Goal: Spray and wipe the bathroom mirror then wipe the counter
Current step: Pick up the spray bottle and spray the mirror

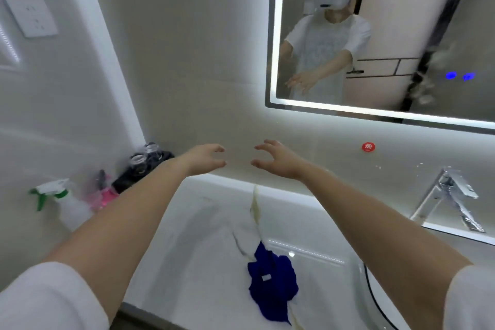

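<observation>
Worktop [203, 236] white, grey-veined, glossy, lower centre of frame. Blue cloth [273, 284] crumpled on it near front edge, small white tag showing, no hand on it. Sink [372, 295] rim lower right; chrome tap [450, 203] beyond, at right edge. Spray bottle [61, 203], green trigger, at left by wall. Left hand [203, 158] and right hand [278, 159] mid-frame, raised above worktop, apart; fingers loosely curled, grasping nothing. Pale tiled walls; socket [32, 17] upper left. Mirror [375, 35] upper right, lit border, wet smears on right part.
</observation>
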Action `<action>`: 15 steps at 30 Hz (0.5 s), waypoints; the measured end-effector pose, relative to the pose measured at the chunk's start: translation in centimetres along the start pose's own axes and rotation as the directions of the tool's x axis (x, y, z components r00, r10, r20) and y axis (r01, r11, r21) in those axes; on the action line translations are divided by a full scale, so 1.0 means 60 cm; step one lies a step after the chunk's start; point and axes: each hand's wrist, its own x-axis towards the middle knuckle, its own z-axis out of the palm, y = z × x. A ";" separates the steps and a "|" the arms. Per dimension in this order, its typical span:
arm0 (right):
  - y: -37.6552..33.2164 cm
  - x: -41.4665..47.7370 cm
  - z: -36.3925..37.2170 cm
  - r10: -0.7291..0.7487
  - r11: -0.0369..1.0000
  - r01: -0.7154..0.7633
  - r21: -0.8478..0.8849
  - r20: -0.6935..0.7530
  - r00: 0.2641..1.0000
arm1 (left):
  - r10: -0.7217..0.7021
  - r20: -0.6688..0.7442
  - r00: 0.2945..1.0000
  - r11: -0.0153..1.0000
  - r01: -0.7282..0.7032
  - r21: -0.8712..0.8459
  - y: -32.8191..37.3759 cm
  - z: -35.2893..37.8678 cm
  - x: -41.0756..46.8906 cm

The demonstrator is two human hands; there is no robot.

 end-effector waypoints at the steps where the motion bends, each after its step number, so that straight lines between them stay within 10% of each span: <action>1: -0.024 0.020 0.020 -0.014 1.000 0.014 0.007 0.014 1.000 | -0.021 0.004 1.000 1.000 0.021 -0.001 -0.029 -0.009 -0.005; 15: -0.224 0.237 0.215 -0.209 0.976 0.218 -0.004 0.262 0.942 | -0.367 -0.008 0.930 0.926 0.365 -0.101 -0.337 -0.029 -0.052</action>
